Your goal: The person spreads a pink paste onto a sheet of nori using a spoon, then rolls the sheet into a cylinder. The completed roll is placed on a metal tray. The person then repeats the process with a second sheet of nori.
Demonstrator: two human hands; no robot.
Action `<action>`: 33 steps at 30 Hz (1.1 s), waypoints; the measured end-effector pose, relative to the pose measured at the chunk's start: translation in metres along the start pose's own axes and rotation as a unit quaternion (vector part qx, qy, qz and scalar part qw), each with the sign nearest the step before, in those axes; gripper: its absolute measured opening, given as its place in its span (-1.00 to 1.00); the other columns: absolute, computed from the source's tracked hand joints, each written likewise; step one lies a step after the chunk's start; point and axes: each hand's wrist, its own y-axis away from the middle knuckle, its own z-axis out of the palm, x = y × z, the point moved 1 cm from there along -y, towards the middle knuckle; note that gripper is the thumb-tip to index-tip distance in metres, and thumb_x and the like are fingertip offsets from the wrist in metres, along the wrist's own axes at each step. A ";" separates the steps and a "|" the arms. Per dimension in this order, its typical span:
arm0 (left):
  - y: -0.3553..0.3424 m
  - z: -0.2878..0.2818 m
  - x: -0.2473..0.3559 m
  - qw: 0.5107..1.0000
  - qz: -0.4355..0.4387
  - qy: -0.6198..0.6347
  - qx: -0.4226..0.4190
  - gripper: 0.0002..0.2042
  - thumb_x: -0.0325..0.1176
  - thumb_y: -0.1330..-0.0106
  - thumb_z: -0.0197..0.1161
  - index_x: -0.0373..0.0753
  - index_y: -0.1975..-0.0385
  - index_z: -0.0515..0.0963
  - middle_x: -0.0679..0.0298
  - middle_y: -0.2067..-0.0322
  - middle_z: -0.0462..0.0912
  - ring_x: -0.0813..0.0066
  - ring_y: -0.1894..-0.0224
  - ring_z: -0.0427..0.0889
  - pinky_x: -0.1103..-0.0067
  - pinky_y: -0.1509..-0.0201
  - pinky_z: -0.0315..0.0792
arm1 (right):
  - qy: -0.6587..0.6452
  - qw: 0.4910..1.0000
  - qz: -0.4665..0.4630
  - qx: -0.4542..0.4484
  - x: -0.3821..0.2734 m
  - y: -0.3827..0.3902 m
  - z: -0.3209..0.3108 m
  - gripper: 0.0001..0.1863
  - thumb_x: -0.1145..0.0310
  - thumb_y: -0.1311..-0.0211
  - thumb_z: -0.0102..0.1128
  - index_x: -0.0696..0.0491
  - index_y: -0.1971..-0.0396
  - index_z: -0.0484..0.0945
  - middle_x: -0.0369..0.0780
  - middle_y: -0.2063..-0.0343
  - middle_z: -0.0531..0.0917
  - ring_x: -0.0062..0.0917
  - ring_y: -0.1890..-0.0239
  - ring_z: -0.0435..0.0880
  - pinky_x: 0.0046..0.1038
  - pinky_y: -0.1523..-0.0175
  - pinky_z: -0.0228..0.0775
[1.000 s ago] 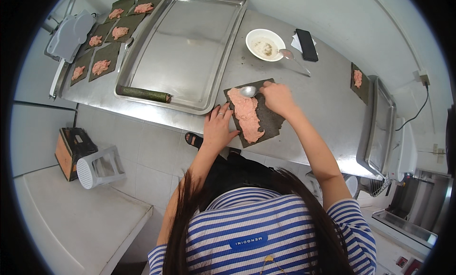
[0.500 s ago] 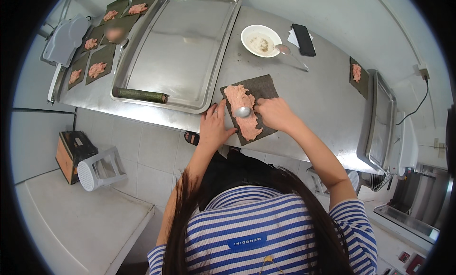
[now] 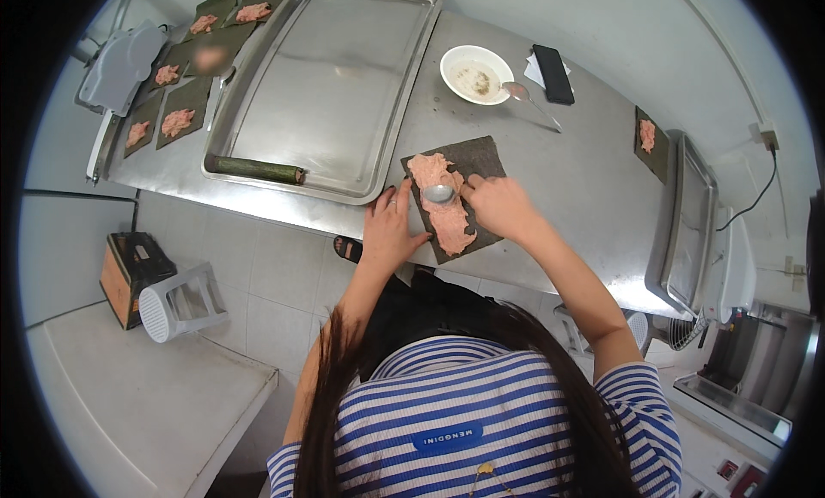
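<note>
A dark green seaweed sheet (image 3: 479, 157) lies flat near the front edge of the steel table. Pink minced meat paste (image 3: 452, 230) covers a long strip along its left half. My right hand (image 3: 503, 207) is closed around the handle of a metal spoon (image 3: 438, 194), whose bowl rests on the paste around the middle of the strip. At the sheet's left edge, my left hand (image 3: 391, 233) lies with its fingers apart, fingertips touching or very near the edge. Most of the spoon's handle is hidden in my right hand.
A large steel tray (image 3: 320, 94) holding one rolled seaweed roll (image 3: 258, 170) stands at the left. Several seaweed sheets with meat lumps (image 3: 178, 122) lie beyond it. Farther back are a white bowl (image 3: 475, 75), another spoon (image 3: 534, 108) and a black phone (image 3: 553, 73). A second tray (image 3: 685, 223) stands right.
The spoon's bowl has moved slightly away from me along the meat strip, with my right hand still on its handle. My left hand stays at the sheet's left edge.
</note>
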 end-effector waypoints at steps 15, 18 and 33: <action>0.002 -0.002 0.001 1.000 0.005 -0.008 -0.004 0.00 -0.14 0.11 0.50 -0.19 -0.34 0.02 0.09 0.06 0.58 0.23 -0.31 0.25 0.24 -0.26 0.16 | -0.037 0.998 -0.005 -0.051 -0.031 0.065 0.008 -0.85 0.49 0.00 0.07 0.17 0.41 0.57 -0.14 0.45 0.58 -0.31 0.48 0.67 -0.32 0.45 0.49; 0.002 -0.001 0.000 1.000 0.011 -0.010 0.000 0.00 -0.13 0.12 0.50 -0.19 -0.34 0.03 0.09 0.06 0.58 0.22 -0.31 0.25 0.24 -0.25 0.16 | -0.036 0.999 -0.004 -0.036 -0.036 0.074 0.013 -0.86 0.48 -0.02 0.07 0.19 0.43 0.56 -0.13 0.47 0.59 -0.32 0.51 0.67 -0.33 0.48 0.49; 0.000 -0.001 0.002 1.000 0.015 -0.004 -0.003 -0.02 -0.11 0.10 0.49 -0.27 -0.32 0.06 0.05 0.03 0.55 0.20 -0.32 0.22 0.17 -0.32 0.08 | -0.008 1.000 0.019 0.017 -0.001 0.096 0.014 -0.84 0.45 -0.01 0.09 0.06 0.37 0.59 -0.25 0.46 0.55 -0.40 0.42 0.64 -0.34 0.32 0.51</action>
